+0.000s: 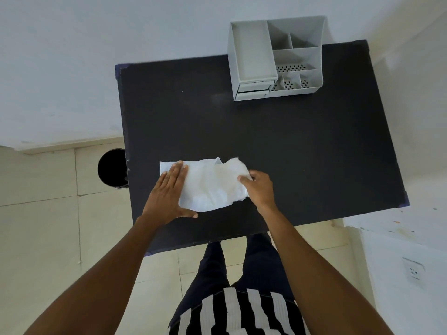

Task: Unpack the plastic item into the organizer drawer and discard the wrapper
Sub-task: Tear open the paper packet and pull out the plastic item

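A white, crinkled wrapper (208,184) lies flat on the black table (302,153), near the front edge. My left hand (169,192) rests palm-down on its left end, fingers spread. My right hand (260,187) pinches the wrapper's right edge between thumb and fingers. What the wrapper holds is hidden inside it. The grey desk organizer (275,59) stands at the table's far right; its small drawer (254,89) at the front left looks slightly pulled out.
A black round bin (112,168) stands on the tiled floor just left of the table. White wall runs behind the table. A white surface with a socket (414,272) is at the right. My legs are under the front edge.
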